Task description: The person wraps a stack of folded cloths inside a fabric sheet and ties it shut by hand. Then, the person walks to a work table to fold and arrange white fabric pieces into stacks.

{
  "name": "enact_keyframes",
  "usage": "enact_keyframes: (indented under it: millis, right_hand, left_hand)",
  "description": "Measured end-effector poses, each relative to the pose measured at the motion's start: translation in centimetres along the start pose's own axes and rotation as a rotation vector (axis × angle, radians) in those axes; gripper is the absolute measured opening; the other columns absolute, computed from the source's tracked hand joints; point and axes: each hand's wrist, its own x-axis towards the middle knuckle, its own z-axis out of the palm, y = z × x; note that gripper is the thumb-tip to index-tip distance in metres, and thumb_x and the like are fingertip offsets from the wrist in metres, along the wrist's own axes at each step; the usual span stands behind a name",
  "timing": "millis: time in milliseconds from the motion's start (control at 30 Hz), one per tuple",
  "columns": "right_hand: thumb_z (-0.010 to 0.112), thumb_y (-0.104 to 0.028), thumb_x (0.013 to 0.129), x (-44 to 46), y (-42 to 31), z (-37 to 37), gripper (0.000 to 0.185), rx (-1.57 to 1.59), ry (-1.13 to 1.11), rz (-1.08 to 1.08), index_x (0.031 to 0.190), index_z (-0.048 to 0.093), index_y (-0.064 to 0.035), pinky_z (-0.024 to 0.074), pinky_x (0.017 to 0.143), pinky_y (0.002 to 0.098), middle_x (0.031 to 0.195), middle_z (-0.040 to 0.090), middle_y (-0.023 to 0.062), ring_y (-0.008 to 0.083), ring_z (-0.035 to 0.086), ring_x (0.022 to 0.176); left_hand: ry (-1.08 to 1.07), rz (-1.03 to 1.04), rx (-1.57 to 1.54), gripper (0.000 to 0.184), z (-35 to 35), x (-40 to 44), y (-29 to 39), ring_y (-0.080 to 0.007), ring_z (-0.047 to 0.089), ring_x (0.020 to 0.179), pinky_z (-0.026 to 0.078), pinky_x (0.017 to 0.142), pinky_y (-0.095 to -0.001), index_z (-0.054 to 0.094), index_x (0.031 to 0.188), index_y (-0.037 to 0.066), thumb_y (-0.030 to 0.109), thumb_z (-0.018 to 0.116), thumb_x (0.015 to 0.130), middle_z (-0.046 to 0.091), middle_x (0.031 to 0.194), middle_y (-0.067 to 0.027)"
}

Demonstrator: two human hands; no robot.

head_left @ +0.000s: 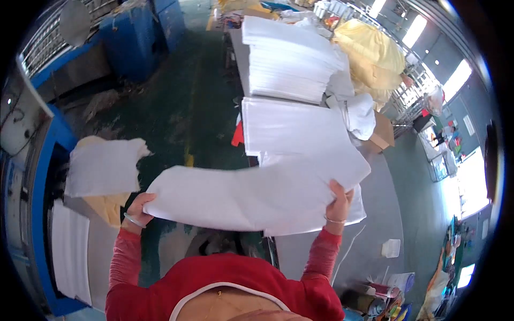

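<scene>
A long white cloth sheet stretches between my two hands in front of my body. My left hand pinches its left end, over the gap beside the table. At the other end, my right hand grips the edge above the grey table. Under and behind the held sheet lies a stack of white sheets, partly hidden by it. A larger stack of white sheets sits farther back.
At left, a white cloth lies over yellowish material, near folded white sheets and a blue machine. On the table are a crumpled white cloth and a small white basket. A cardboard box stands at its right edge.
</scene>
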Motion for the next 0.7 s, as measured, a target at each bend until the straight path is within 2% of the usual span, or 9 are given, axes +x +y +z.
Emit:
enact_keyframes:
  millis: [133,200,267,333,433,533,567,633,700]
  right_hand:
    - [0.059,0.000,0.063,3.7,-3.9,0.3,0.039,-0.023,0.029,0.016,0.101,0.049,0.0045,0.0402,0.077,0.0277,0.094,0.054,0.0087,0.0181,0.051,0.086]
    - [0.058,0.000,0.064,6.9,-5.0,0.9,0.041,-0.030,0.007,-0.028,0.103,0.048,0.0050,0.0389,0.080,0.0281,0.094,0.054,0.0085,0.0185,0.051,0.088]
    - [0.059,-0.002,0.067,11.7,-5.4,2.5,0.042,0.001,-0.019,-0.160,0.107,0.047,0.0043,0.0382,0.082,0.0281,0.100,0.053,0.0080,0.0182,0.050,0.091]
    - [0.057,-0.005,0.071,18.3,-5.9,4.7,0.044,0.039,-0.070,-0.263,0.112,0.044,0.0036,0.0384,0.084,0.0299,0.106,0.051,0.0090,0.0192,0.049,0.096]
    - [0.056,-0.006,0.076,29.1,-7.7,10.9,0.044,0.156,-0.176,-0.515,0.116,0.041,0.0020,0.0390,0.086,0.0321,0.113,0.048,0.0098,0.0204,0.048,0.102]
    - [0.056,-0.006,0.077,41.6,-7.8,15.2,0.033,0.340,-0.216,-0.565,0.109,0.048,-0.0001,0.0406,0.085,0.0315,0.108,0.052,0.0078,0.0182,0.050,0.099]
    - [0.062,-0.005,0.072,45.2,-7.4,16.8,0.036,0.424,-0.181,-0.564,0.106,0.049,-0.0028,0.0437,0.079,0.0279,0.102,0.053,0.0057,0.0170,0.052,0.093]
    - [0.062,-0.006,0.072,53.1,-5.0,18.4,0.033,0.412,-0.146,-0.588,0.103,0.050,-0.0041,0.0480,0.070,0.0292,0.096,0.055,0.0046,0.0180,0.055,0.085]
    - [0.063,-0.009,0.071,59.4,-1.3,19.4,0.031,0.476,-0.039,-0.436,0.099,0.051,-0.0051,0.0495,0.061,0.0302,0.087,0.056,0.0051,0.0177,0.057,0.074]
  left_hand:
    - [-0.064,-0.077,0.067,0.027,6.1,6.5,3.4,-0.0226,0.060,0.078,0.048,0.074,-0.0340,0.054,0.095,-0.006,0.011,0.053,0.074,0.059,0.089,-0.0148]
    - [-0.242,0.025,0.182,0.021,8.6,10.6,6.2,-0.0197,0.059,0.073,0.048,0.070,-0.0310,0.059,0.085,-0.002,0.014,0.058,0.071,0.060,0.081,-0.0104]
    - [-0.408,0.187,0.338,0.020,13.2,15.3,10.7,-0.0170,0.058,0.068,0.046,0.064,-0.0283,0.060,0.080,0.000,0.017,0.059,0.070,0.060,0.075,-0.0074]
    - [-0.362,0.359,0.385,0.019,17.8,20.4,15.4,-0.0157,0.057,0.066,0.045,0.062,-0.0257,0.059,0.078,0.000,0.017,0.057,0.071,0.059,0.074,-0.0071]
    - [-0.572,0.659,0.417,0.036,25.3,29.0,23.2,-0.0153,0.057,0.080,0.044,0.073,-0.0264,0.052,0.101,-0.005,0.018,0.055,0.074,0.059,0.089,-0.0089]
    - [-0.529,0.890,0.419,0.032,32.7,37.2,29.0,-0.0126,0.055,0.086,0.040,0.076,-0.0234,0.052,0.103,-0.005,0.015,0.053,0.079,0.058,0.094,-0.0072]
    - [-0.513,0.943,0.449,0.033,34.9,39.8,30.2,-0.0116,0.053,0.087,0.038,0.078,-0.0225,0.052,0.104,-0.005,0.016,0.053,0.079,0.057,0.094,-0.0065]
    - [-0.424,0.989,0.513,0.027,38.0,45.7,31.6,-0.0093,0.052,0.066,0.040,0.056,-0.0217,0.056,0.091,-0.003,0.020,0.056,0.076,0.057,0.078,-0.0038]
    - [-0.272,0.918,0.580,0.024,38.7,52.7,30.9,-0.0086,0.048,0.053,0.036,0.041,-0.0225,0.058,0.081,0.001,0.024,0.058,0.073,0.054,0.068,-0.0021]
